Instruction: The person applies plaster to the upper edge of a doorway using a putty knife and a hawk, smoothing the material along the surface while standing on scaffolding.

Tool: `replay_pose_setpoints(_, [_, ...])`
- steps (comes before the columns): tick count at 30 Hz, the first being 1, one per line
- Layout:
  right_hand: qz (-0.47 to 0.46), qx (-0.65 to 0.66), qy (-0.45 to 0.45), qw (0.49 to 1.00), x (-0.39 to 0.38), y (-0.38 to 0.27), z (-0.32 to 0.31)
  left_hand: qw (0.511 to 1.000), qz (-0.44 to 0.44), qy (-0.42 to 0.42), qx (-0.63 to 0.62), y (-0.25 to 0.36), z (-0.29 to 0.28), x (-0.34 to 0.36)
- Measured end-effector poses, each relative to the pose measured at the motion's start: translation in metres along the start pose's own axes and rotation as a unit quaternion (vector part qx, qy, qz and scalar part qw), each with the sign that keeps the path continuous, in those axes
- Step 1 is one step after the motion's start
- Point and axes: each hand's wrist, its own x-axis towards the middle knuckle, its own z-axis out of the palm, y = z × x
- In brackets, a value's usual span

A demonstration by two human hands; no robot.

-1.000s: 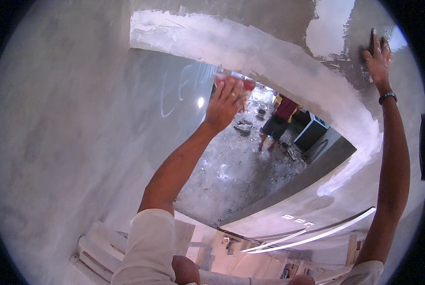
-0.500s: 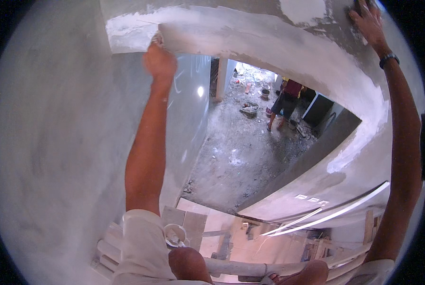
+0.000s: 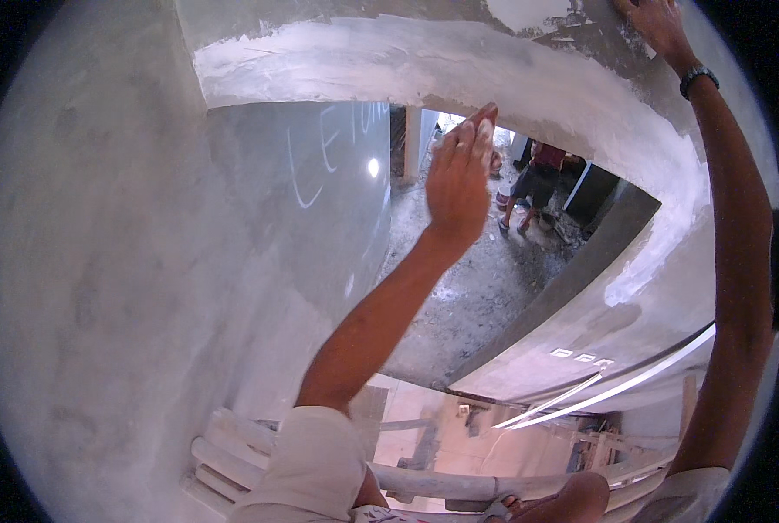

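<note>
My left hand (image 3: 461, 187) is raised in front of the doorway, at the lower edge of a wide band of white plaster (image 3: 337, 57) above the opening. Its fingers are pressed together and smeared white. A thin edge seems to show at the fingertips, but what they hold I cannot make out. At the top right, my right hand (image 3: 657, 33) lies against the grey wall with fingers stretched out, partly cut off by the picture's rim; a dark band circles that wrist. White plaster also runs down the right side of the opening.
Through the doorway, another person (image 3: 536, 183) in dark shorts stands on a rubble-strewn floor (image 3: 459, 305). Below me are thick scaffold poles (image 3: 442, 486) beside my knee. Pale strips (image 3: 616, 388) lean along the right wall, near socket boxes (image 3: 584, 358).
My left hand has swept right and slightly down along the plaster band, from its left end to its middle. My right hand has shifted a little up and left.
</note>
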Motion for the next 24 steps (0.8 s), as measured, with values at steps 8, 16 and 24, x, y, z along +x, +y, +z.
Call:
replay_pose_setpoints(8, [0.017, 0.008, 0.0, 1.0, -0.006, -0.004, 0.005, 0.971, 0.198, 0.06, 0.119, -0.076, -0.02, 0.029])
replay_pose_setpoints(16, [0.021, 0.004, 0.005, 1.0, 0.003, 0.002, 0.007, 0.966, 0.229, 0.022, 0.123, -0.122, 0.04, 0.001])
replay_pose_setpoints(24, [0.025, 0.015, -0.015, 0.999, 0.005, -0.01, -0.01, 0.985, 0.096, -0.093, 0.111, -0.174, -0.004, -0.084])
